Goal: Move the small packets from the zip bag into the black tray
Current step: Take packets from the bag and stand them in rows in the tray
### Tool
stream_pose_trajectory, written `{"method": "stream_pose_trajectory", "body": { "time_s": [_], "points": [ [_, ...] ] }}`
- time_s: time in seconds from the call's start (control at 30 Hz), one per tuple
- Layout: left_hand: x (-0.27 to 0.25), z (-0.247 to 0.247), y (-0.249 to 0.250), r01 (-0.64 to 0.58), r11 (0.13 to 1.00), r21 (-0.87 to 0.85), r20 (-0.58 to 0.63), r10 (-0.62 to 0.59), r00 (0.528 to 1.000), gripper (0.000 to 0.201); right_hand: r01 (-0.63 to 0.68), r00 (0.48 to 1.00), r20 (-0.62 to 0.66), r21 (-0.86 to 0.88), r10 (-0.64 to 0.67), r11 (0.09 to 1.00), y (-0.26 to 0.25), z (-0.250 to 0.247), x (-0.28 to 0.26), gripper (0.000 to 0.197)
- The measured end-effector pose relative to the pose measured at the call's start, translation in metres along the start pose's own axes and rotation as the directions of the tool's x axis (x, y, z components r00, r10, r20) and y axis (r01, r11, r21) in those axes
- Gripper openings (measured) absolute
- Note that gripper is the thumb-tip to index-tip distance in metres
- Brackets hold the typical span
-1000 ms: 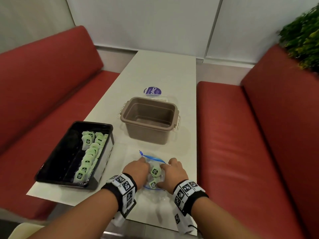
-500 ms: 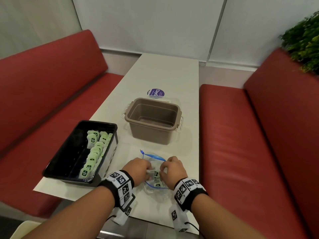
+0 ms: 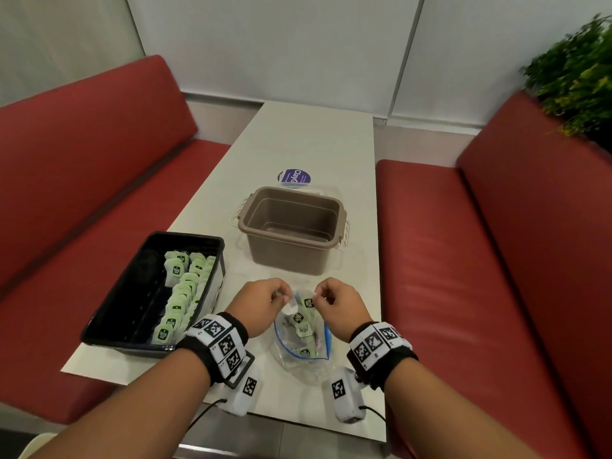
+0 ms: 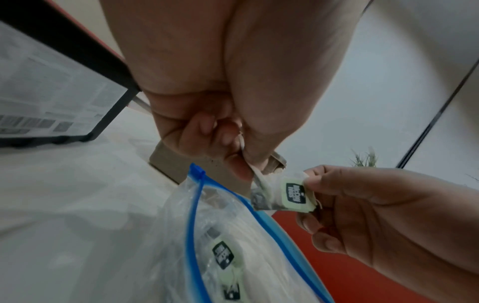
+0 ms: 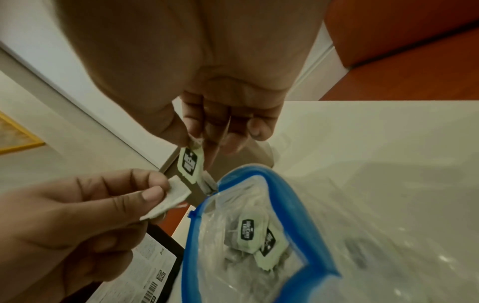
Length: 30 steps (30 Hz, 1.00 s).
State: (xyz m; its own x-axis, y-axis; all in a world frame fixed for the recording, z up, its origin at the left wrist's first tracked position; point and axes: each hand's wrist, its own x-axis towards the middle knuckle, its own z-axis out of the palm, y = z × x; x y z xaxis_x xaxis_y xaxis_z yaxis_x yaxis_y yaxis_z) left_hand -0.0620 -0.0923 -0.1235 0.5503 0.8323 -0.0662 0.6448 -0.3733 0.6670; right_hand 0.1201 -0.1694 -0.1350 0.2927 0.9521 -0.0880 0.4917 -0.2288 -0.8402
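Observation:
The clear zip bag [image 3: 299,346] with a blue zip lies on the table near its front edge, mouth open, with several small packets inside [image 5: 252,229]. Just above its mouth my left hand [image 3: 281,298] pinches the white pouch [image 5: 176,194] of one small packet. My right hand [image 3: 319,298] pinches the green label [image 4: 295,194] of what looks like the same packet. The black tray [image 3: 132,293] stands to the left of the bag. Several green-labelled packets [image 3: 183,293] stand in a row along its right side.
A brown plastic tub [image 3: 291,226] stands just behind the bag, with a clear lid bearing a purple label [image 3: 294,178] behind it. Red benches [image 3: 463,260] flank the narrow white table [image 3: 314,137]. A plant [image 3: 576,74] is at the far right.
Both hands have risen from inside the bag's mouth and now hold one packet between them above it. The bag has slumped lower on the table.

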Motion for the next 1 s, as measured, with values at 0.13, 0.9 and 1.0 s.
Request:
{"method": "stream_pose_trajectory", "body": {
  "time_s": [0.13, 0.9, 1.0],
  "points": [
    [0.008, -0.013, 0.002, -0.117, 0.989, 0.090, 0.008, 0.116, 0.993, 0.034, 0.067, 0.997, 0.047, -0.061, -0.064, 0.996, -0.014, 0.003, 0.004, 0.009],
    [0.011, -0.175, -0.080, -0.109, 0.992, -0.064, -0.016, 0.108, 0.994, 0.017, 0.125, 0.992, -0.018, 0.116, -0.124, 0.985, -0.170, 0.092, 0.070, 0.011],
    [0.009, -0.201, -0.105, -0.070, 0.995, -0.074, -0.066, 0.066, 0.996, 0.008, 0.103, 0.994, 0.013, 0.050, -0.104, 0.993, -0.183, 0.116, 0.085, 0.013]
  ]
}}
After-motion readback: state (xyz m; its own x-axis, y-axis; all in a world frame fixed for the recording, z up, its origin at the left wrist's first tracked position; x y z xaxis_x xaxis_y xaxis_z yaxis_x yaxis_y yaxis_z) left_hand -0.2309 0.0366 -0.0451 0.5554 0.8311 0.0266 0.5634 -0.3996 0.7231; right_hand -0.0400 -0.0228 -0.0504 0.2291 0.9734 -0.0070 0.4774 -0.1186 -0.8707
